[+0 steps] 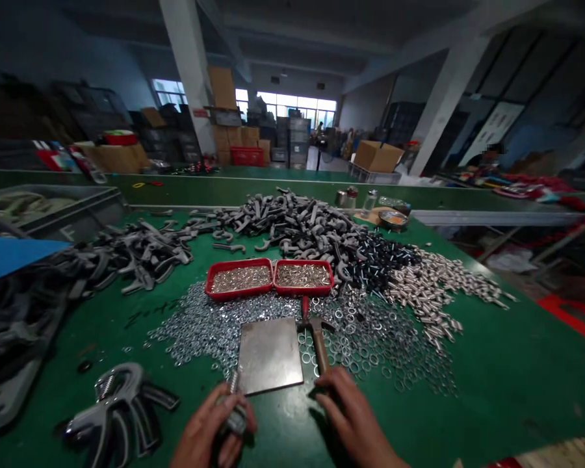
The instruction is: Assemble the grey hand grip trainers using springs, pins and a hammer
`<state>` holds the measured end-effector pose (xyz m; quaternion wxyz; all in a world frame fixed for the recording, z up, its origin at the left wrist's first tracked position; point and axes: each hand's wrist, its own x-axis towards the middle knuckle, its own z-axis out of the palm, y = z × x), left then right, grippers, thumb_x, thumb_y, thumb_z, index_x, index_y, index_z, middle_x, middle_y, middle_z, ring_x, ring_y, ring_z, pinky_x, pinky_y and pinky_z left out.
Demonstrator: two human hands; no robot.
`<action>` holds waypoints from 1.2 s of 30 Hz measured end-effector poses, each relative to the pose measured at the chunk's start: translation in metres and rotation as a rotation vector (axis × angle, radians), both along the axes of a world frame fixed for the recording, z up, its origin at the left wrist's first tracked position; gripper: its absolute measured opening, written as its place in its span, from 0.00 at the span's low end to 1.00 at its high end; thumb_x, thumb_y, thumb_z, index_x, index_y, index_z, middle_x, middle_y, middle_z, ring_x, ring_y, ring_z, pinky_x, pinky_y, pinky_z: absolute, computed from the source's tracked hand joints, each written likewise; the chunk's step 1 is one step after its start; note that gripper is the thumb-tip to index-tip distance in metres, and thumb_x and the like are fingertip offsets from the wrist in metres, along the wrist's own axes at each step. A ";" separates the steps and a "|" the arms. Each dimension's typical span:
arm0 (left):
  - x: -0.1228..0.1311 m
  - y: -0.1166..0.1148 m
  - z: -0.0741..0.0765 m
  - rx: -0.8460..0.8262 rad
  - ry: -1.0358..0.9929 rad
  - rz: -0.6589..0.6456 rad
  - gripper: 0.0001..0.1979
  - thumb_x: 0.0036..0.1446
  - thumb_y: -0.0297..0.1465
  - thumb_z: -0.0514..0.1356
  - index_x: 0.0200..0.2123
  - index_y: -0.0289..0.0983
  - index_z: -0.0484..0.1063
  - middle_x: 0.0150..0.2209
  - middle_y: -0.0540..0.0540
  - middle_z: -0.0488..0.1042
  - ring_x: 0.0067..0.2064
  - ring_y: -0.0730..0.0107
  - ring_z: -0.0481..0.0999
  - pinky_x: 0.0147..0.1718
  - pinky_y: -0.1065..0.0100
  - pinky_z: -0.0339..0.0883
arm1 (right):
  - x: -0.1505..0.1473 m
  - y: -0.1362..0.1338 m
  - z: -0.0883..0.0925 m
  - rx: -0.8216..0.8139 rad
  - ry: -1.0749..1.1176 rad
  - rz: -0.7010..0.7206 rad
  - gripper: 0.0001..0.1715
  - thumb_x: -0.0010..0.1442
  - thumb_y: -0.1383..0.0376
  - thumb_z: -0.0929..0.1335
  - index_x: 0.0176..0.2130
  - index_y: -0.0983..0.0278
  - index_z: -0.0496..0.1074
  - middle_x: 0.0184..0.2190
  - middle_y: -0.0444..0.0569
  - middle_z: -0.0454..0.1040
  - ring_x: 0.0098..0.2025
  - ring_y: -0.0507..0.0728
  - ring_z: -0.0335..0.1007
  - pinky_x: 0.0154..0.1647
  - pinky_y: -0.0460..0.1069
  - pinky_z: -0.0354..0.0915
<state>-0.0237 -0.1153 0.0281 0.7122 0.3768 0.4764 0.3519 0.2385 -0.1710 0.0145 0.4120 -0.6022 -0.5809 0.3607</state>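
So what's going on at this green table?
Someone is working with bare hands. Their left hand holds a part with a metal spring; their right hand is at the handle of a hammer, though whether it grips it is unclear. A metal plate lies just beyond the hands, with two red trays of small pieces and a heap of grey handles farther back.

Green table (502,370), metal plate (271,356), hammer (320,348), rings (370,331)

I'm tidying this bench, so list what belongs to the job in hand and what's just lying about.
Likely the job:
- sprung part in the left hand
- hammer
- metal plate
- metal rings
- red trays
- grey handles

Probably just lying about:
- scissors
- glass jar
- cardboard box
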 end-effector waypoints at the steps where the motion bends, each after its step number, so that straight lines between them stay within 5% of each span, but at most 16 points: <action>1: -0.005 0.011 0.005 0.016 -0.041 0.052 0.19 0.57 0.48 0.62 0.37 0.37 0.72 0.31 0.47 0.77 0.21 0.78 0.64 0.22 0.74 0.61 | 0.019 -0.006 -0.005 0.023 -0.135 -0.037 0.09 0.67 0.61 0.63 0.42 0.59 0.72 0.43 0.50 0.71 0.47 0.59 0.66 0.51 0.55 0.63; 5: -0.010 0.042 0.017 0.073 0.042 0.054 0.18 0.60 0.46 0.61 0.41 0.37 0.72 0.37 0.45 0.78 0.31 0.72 0.71 0.34 0.71 0.66 | 0.071 -0.016 -0.021 -0.037 -0.548 -0.043 0.09 0.68 0.63 0.62 0.43 0.58 0.72 0.43 0.51 0.71 0.45 0.60 0.67 0.47 0.55 0.65; 10: 0.028 0.046 0.006 0.169 0.138 0.044 0.18 0.58 0.46 0.61 0.35 0.36 0.70 0.30 0.48 0.76 0.24 0.76 0.65 0.26 0.73 0.60 | 0.084 0.003 -0.022 -0.027 -0.654 0.053 0.11 0.67 0.62 0.62 0.36 0.59 0.72 0.39 0.51 0.72 0.41 0.60 0.69 0.42 0.54 0.66; 13: 0.048 0.046 0.003 0.269 0.219 0.097 0.17 0.61 0.46 0.59 0.32 0.36 0.68 0.28 0.48 0.75 0.25 0.73 0.67 0.24 0.73 0.59 | 0.068 0.025 -0.009 0.043 -0.371 -0.020 0.11 0.63 0.55 0.66 0.39 0.59 0.74 0.43 0.52 0.75 0.46 0.62 0.71 0.50 0.56 0.66; 16: 0.057 0.045 0.009 0.417 0.255 0.080 0.17 0.65 0.44 0.54 0.34 0.36 0.71 0.33 0.45 0.76 0.33 0.68 0.73 0.33 0.70 0.65 | 0.022 0.050 0.010 -0.112 0.095 -0.098 0.16 0.63 0.52 0.66 0.45 0.59 0.72 0.41 0.50 0.77 0.42 0.60 0.74 0.45 0.52 0.68; 18: 0.058 0.043 0.014 0.505 0.257 0.068 0.16 0.67 0.42 0.52 0.38 0.37 0.71 0.37 0.44 0.76 0.39 0.66 0.74 0.40 0.68 0.66 | -0.016 0.066 0.018 -0.213 0.420 -0.032 0.20 0.64 0.52 0.66 0.50 0.60 0.70 0.34 0.47 0.77 0.34 0.55 0.74 0.40 0.50 0.68; 21: 0.056 0.042 0.015 0.556 0.315 0.105 0.16 0.67 0.43 0.51 0.42 0.37 0.70 0.41 0.42 0.75 0.46 0.62 0.74 0.49 0.64 0.65 | -0.060 0.085 0.020 -0.326 0.754 0.112 0.19 0.64 0.51 0.68 0.40 0.65 0.73 0.23 0.42 0.71 0.24 0.50 0.66 0.29 0.45 0.64; 23: 0.053 0.041 0.012 0.539 0.391 0.149 0.17 0.66 0.45 0.52 0.43 0.37 0.70 0.44 0.40 0.74 0.49 0.59 0.73 0.51 0.63 0.63 | -0.074 0.091 0.018 -0.418 0.947 0.162 0.18 0.62 0.52 0.70 0.35 0.65 0.72 0.21 0.41 0.68 0.22 0.47 0.61 0.24 0.43 0.59; 27: 0.050 0.041 0.005 0.470 0.464 0.189 0.19 0.64 0.47 0.53 0.43 0.38 0.71 0.44 0.39 0.75 0.50 0.56 0.73 0.51 0.61 0.65 | -0.075 0.089 0.015 -0.580 1.189 0.141 0.15 0.58 0.57 0.75 0.38 0.64 0.72 0.29 0.44 0.72 0.26 0.47 0.65 0.23 0.41 0.59; 32: 0.055 0.041 0.010 0.423 0.461 0.211 0.19 0.64 0.48 0.53 0.43 0.39 0.70 0.42 0.40 0.76 0.50 0.56 0.74 0.50 0.61 0.65 | -0.068 0.086 0.012 -0.425 0.918 0.231 0.16 0.59 0.54 0.72 0.36 0.63 0.70 0.24 0.42 0.73 0.21 0.49 0.66 0.22 0.44 0.64; 36: 0.055 0.041 0.022 0.398 0.390 0.142 0.21 0.64 0.48 0.51 0.45 0.38 0.70 0.44 0.39 0.77 0.50 0.56 0.74 0.52 0.60 0.65 | -0.059 0.083 0.005 0.038 0.270 0.215 0.09 0.64 0.58 0.69 0.42 0.60 0.73 0.30 0.46 0.78 0.30 0.55 0.75 0.33 0.49 0.70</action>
